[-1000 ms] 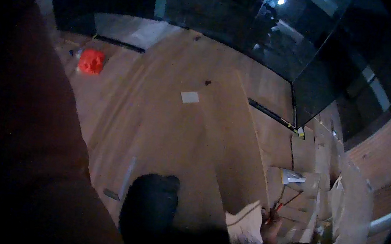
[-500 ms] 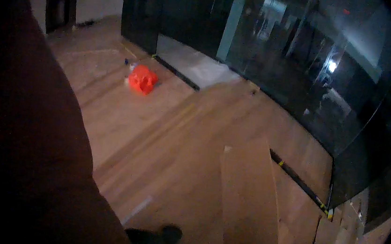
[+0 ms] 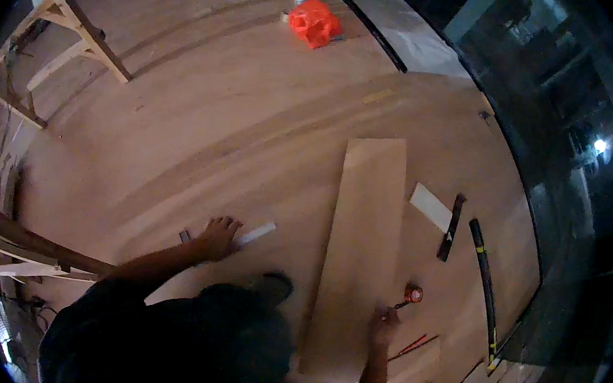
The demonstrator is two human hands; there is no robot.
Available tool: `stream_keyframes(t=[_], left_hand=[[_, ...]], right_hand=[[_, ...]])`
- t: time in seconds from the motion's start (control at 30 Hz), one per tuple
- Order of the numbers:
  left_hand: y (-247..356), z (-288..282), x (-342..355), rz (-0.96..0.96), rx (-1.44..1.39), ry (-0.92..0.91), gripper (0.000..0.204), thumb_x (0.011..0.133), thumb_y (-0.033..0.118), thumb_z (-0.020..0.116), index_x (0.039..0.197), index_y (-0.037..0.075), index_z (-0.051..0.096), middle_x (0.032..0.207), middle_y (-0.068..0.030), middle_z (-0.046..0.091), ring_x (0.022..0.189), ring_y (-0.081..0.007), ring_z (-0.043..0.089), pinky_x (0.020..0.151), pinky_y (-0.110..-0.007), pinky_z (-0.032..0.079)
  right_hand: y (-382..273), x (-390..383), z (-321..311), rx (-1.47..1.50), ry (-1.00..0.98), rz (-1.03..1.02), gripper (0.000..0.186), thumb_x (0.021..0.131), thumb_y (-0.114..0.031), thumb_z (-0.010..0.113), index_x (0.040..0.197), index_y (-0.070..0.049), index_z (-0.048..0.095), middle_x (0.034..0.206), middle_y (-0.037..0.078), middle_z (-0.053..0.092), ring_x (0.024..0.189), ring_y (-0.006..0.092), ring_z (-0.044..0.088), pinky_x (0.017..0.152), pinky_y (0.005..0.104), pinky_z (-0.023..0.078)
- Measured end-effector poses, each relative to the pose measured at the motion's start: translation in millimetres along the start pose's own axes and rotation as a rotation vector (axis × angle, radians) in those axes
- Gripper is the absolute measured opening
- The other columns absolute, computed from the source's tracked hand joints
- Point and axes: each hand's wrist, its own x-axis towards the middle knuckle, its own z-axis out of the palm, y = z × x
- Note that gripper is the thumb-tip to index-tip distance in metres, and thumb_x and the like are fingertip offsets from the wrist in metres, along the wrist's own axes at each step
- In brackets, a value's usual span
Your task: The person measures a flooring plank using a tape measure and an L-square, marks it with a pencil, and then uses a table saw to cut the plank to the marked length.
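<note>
My left hand [image 3: 219, 239] rests on the wooden floor [image 3: 235, 162] with its fingers spread. Just right of it lies a pale flat strip [image 3: 257, 233], and a small dark piece [image 3: 184, 236] lies to its left. My right hand [image 3: 384, 324] is at the right edge of a long brown board [image 3: 363, 234] lying flat. Its fingers are curled together; what they hold, if anything, is too small to make out. Close beyond that hand sits a round red tool [image 3: 413, 293], like a tape measure. A thin red tool [image 3: 413, 347] lies to its right.
A white rectangular piece [image 3: 431, 207] and a dark bar [image 3: 452, 228] lie beyond the board. A black strip with yellow marks [image 3: 485, 290] runs near the glass wall [image 3: 587, 189]. An orange bag [image 3: 314, 23] is far off. Wooden frames [image 3: 86, 26] stand left.
The view has swung down and around. Both my hands now show, where earlier a dark shape filled the left side. The orange bag appears higher and farther right in the picture.
</note>
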Motion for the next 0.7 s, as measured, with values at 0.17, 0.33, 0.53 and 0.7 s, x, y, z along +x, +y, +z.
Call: stream_keyframes(t=[0.17, 0.33, 0.53, 0.7], left_hand=[[-56, 120, 44, -0.122, 0.113, -0.128, 0.052, 0.094, 0.033, 0.057, 0.136, 0.002, 0.048, 0.14, -0.024, 0.046, 0.133, -0.0409, 0.041, 0.111, -0.057, 0.034], [-115, 105, 122, -0.197, -0.073, 0.019, 0.041, 0.093, 0.023, 0.055, 0.128, 0.002, 0.054, 0.131, -0.0222, 0.052, 0.123, -0.0416, 0.049, 0.104, -0.055, 0.04], [-161, 68, 216, -0.33, 0.274, 0.19, 0.042, 0.094, 0.022, 0.051, 0.131, 0.001, 0.051, 0.138, -0.0238, 0.048, 0.131, -0.0433, 0.044, 0.11, -0.056, 0.034], [-126, 90, 234, 0.042, 0.226, 0.282, 0.057, 0.092, 0.027, 0.056, 0.143, 0.005, 0.044, 0.152, -0.0248, 0.035, 0.142, -0.0437, 0.032, 0.117, -0.057, 0.024]], right_hand=[[97, 87, 93, 0.016, -0.005, -0.058, 0.033, 0.092, -0.029, 0.066, 0.085, 0.003, 0.062, 0.067, 0.012, 0.055, 0.066, 0.0195, 0.052, 0.064, 0.0365, 0.043], [106, 125, 118, 0.102, -0.009, -0.138, 0.027, 0.095, -0.025, 0.062, 0.09, 0.002, 0.061, 0.068, 0.011, 0.053, 0.067, 0.0188, 0.051, 0.064, 0.0388, 0.044], [110, 137, 116, 0.539, -0.059, 0.164, 0.032, 0.101, -0.031, 0.052, 0.097, 0.0, 0.06, 0.087, 0.009, 0.058, 0.077, 0.0184, 0.054, 0.067, 0.0354, 0.046], [93, 111, 101, -0.228, -0.185, 0.068, 0.019, 0.093, -0.009, 0.066, 0.11, 0.0, 0.062, 0.107, 0.015, 0.066, 0.095, 0.0266, 0.062, 0.081, 0.0391, 0.052]])
